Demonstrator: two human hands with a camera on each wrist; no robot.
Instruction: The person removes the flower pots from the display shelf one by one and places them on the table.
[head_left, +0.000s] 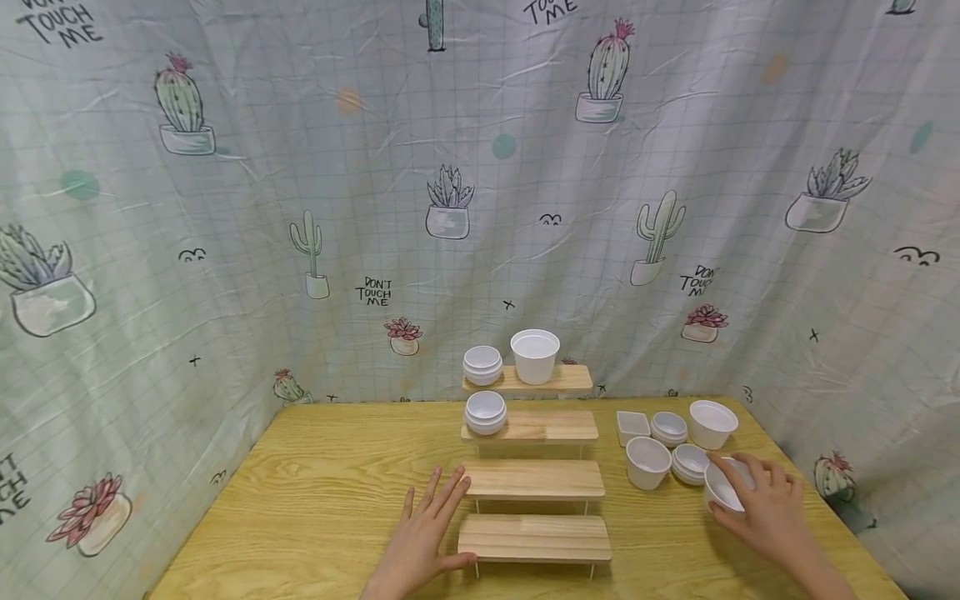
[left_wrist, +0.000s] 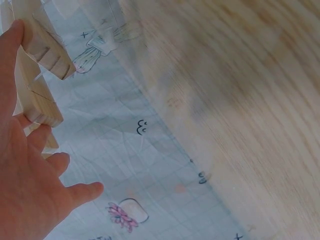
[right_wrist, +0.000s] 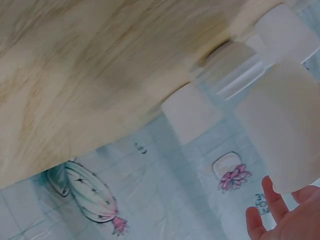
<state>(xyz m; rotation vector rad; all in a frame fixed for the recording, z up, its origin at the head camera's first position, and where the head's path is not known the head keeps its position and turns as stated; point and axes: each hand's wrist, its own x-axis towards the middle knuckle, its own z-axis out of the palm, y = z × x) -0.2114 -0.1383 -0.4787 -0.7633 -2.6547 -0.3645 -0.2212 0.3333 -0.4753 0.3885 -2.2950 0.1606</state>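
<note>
And here's the right hand [head_left: 768, 508] on a white cup [head_left: 722, 490], thumb and fingers curled at its rim, over at the front right of the table [head_left: 337, 467]. Whether its base is off the wood, I can't tell. It looks like thin plastic, so expect it light, a touch slick, stiffest at the lip; pinch there, gently, as a hard squeeze could bend the wall. Across the way, the left hand [head_left: 420, 533] has its fingers straight and spread, tips and thumb against the left edge of the wooden rack [head_left: 532, 479].

Now the count! Four shelves on that rack. Four smooth round cups: the gripped one, two more on the table, one up top. Four ridged bowls [head_left: 690, 463]: two on the table, one on each of the upper two shelves. And just one square tub [head_left: 633, 427], on the table.
</note>
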